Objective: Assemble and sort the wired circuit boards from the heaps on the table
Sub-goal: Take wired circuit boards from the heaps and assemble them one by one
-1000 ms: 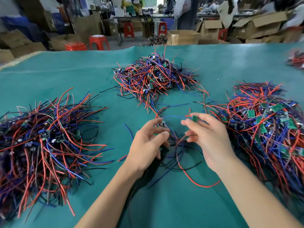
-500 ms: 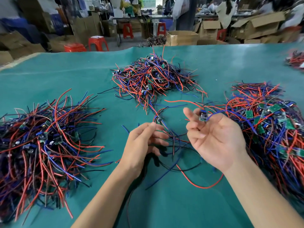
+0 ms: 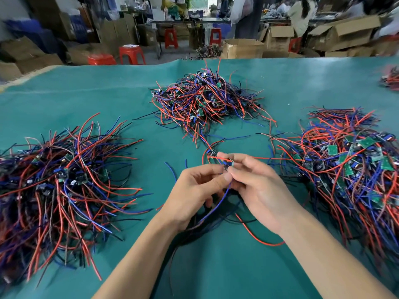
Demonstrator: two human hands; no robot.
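Observation:
A small circuit board [image 3: 229,164] with red, blue and black wires is pinched between both hands over the middle of the green table [image 3: 86,100]. My left hand [image 3: 194,195] grips it from the left with thumb and fingers. My right hand [image 3: 257,188] grips it from the right, fingertips touching the left thumb. Its blue wire runs down between my palms and a red wire [image 3: 259,238] trails under my right wrist. Three heaps of wired boards lie around: a left heap [image 3: 58,184], a far middle heap [image 3: 205,100] and a right heap [image 3: 354,169].
A further small heap [image 3: 391,79] sits at the far right edge of the table. Loose black wires [image 3: 207,223] lie under my hands. Beyond the table are red stools [image 3: 131,53], cardboard boxes [image 3: 241,48] and a person standing at a bench.
My right hand has turned palm down and come left to meet my left hand. Both hands now pinch the small board together, where before the right hand alone held it palm up.

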